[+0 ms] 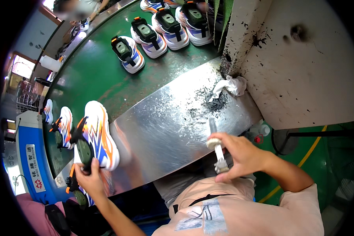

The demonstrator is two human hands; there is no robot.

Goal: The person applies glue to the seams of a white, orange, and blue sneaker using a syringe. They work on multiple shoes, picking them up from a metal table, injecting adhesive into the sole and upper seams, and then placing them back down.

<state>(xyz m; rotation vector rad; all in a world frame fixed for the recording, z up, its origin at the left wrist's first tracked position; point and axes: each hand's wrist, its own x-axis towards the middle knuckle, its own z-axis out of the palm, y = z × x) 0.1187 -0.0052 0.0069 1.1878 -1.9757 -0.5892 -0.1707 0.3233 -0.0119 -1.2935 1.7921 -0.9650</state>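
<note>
My left hand (pixel 91 179) grips a sneaker (pixel 98 129) by its heel end, at the dark collar. The sneaker is white, blue and orange, its toe pointing away from me and its side turned up. My right hand (pixel 244 155) is closed round a syringe-like tool (pixel 219 155) with a clear tip, a pale round flange and a white rod. That tool is held over the near edge of the metal worktop (pixel 157 145), apart from the sneaker.
Several matching sneakers (pixel 147 37) stand on the green belt (pixel 90 74); more lie left, one (pixel 63 124) beside mine. A crumpled white rag (pixel 234 85) lies among black scraps by a stained pale panel (pixel 303 67). Another person (pixel 76 10) is at far left.
</note>
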